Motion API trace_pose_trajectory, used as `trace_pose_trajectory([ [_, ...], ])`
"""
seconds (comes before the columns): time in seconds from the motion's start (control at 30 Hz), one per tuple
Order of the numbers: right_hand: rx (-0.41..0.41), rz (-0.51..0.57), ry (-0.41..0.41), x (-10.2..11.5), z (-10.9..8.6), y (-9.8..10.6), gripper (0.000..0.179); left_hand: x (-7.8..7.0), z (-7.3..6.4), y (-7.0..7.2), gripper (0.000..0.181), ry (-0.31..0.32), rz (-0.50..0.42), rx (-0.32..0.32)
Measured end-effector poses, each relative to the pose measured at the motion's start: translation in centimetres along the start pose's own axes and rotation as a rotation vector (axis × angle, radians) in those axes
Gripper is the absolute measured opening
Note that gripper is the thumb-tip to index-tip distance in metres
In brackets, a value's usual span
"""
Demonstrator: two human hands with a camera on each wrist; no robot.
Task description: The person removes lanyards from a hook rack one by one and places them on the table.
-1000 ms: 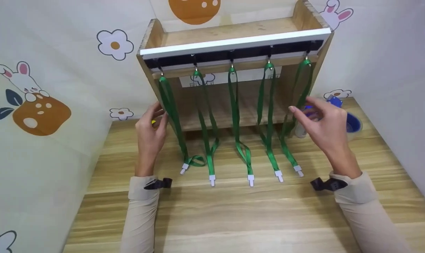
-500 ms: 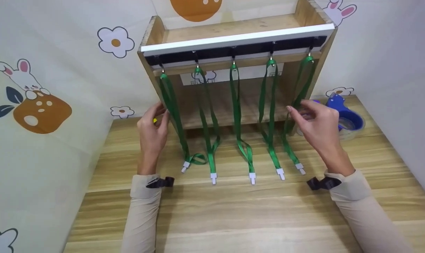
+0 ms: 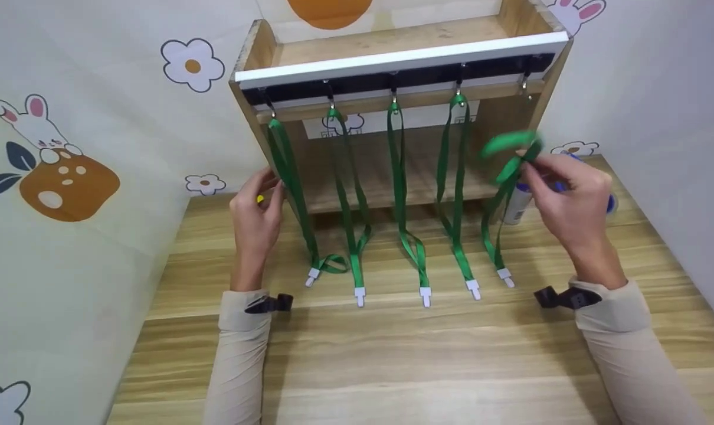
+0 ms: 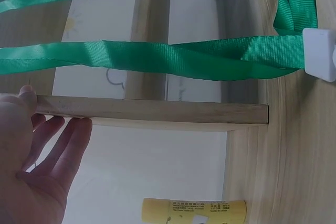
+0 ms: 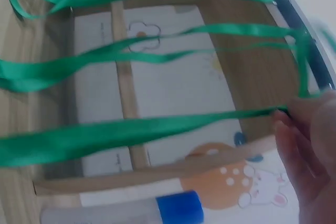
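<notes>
A shelf is set on a table. Four straps are hung along its front; a fifth strap is held below the rightmost hook by the right hand. The shelf's left side is held by the left hand.

Left hand grips wooden side panel

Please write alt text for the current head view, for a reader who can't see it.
A person's right hand pinches an unhooked green lanyard below the rightmost hook of a wooden shelf unit. Four more green lanyards hang from its other hooks, while the left hand holds the unit's left side.
</notes>
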State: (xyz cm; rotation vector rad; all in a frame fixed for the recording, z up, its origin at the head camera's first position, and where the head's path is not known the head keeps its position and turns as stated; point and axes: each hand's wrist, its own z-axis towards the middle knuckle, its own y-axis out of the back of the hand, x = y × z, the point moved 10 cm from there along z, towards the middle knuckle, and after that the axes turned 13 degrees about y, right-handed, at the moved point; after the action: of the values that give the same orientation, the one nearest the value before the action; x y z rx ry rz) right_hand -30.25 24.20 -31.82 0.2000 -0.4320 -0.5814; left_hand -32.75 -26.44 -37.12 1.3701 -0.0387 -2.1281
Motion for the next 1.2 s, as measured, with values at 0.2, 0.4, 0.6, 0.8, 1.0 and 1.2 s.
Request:
trace_pose_trajectory([
  [0.2,0.285,-0.001,-0.024,-0.7,-0.1,-0.7,0.022,0.0,0.0,0.0,0.033,0.007,-0.005,0.012],
  [0.4,0.574,0.037,-0.178,-2.1,-1.6,-1.8,0.027,0.2,0.1,0.1,0.032,0.014,-0.006,0.02],
  [0.6,0.64,0.066,-0.245,-2.8,-2.4,-2.4,0.021,0.4,0.2,0.1,0.032,0.022,0.001,0.022],
  [0.8,0.691,0.121,-0.285,-3.4,-3.5,-2.9,0.017,0.3,0.0,0.0,0.033,0.0,0.003,0.012],
  [1.0,0.674,0.164,-0.297,-3.7,-3.5,-2.9,0.02,0.4,-0.1,0.2,0.034,0.023,0.002,0.0],
  [1.2,0.664,0.139,-0.291,-3.6,-3.1,-2.3,0.023,0.6,0.0,0.0,0.035,0.049,-0.002,0.03],
])
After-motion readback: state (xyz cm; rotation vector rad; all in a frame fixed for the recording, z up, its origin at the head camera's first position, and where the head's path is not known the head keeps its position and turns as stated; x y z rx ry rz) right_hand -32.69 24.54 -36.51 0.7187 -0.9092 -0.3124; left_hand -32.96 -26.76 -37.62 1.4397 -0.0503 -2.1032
